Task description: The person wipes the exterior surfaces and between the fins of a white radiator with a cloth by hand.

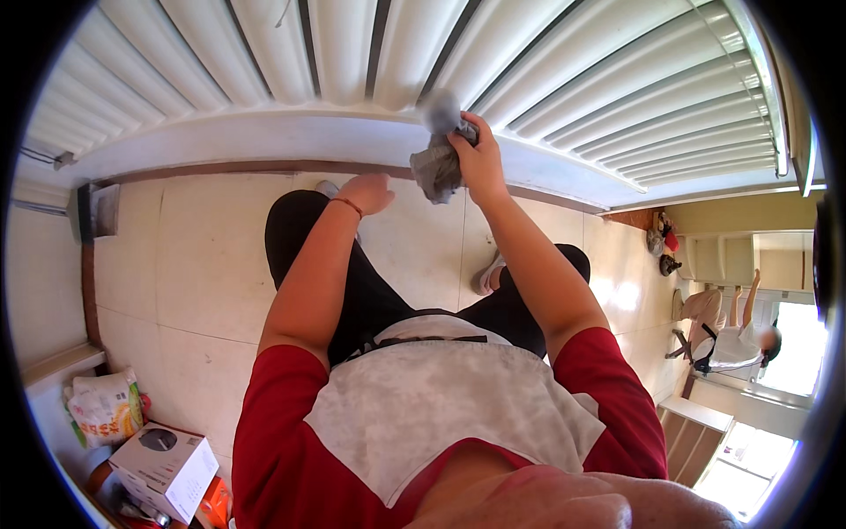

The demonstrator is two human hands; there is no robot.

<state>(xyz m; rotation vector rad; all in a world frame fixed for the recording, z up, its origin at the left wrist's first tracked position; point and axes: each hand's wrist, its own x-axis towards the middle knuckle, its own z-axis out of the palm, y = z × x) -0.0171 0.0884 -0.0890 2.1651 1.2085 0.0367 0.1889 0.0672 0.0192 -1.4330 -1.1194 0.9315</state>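
My right hand (481,155) grips a crumpled grey cloth (437,173) at the lower edge of a white ribbed radiator (344,59). Thumb and fingers pinch the cloth's upper part, and its loose end hangs down to the left. A round blurred patch covers the spot just above the cloth, so contact with the radiator cannot be made out there. Left of the cloth, my left hand (370,193) hovers in a loose fist above the floor, near my bent knee. Its palm is hidden, and nothing shows in it.
Pale floor tiles (198,264) surround my feet. At lower left stand a white printed box (162,466), a printed sack (106,406) and an orange box (215,502). Shoes (669,264) lie by the right wall. Farther right, another person (733,344) sits with raised arms.
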